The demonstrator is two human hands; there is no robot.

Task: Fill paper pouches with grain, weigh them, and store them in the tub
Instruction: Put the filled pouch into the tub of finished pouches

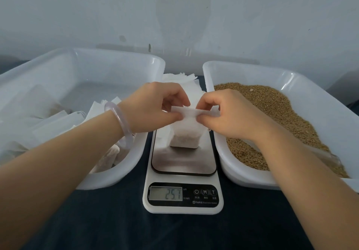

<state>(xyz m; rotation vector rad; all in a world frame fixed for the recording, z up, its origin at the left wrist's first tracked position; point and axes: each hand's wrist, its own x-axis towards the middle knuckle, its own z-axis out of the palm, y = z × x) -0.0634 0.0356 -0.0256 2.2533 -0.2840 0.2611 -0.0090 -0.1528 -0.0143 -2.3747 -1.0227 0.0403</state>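
Head view, left to right. Storage tub [81, 179] at left holds finished pouches within easy drop reach. Left hand [153, 107] and right hand [227, 113] both pinch top flap of pouch [185, 131], likely folding it closed. Pouch stands on scale [183, 172] between tubs, display showing 257. Grain tub [219, 148] at right, close for scooping.

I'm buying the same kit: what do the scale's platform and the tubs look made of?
Scale platform: probably brushed steel, grey, dully reflecting the pouch. Left tub and right tub: seemingly translucent white plastic, glossy glints on rims.
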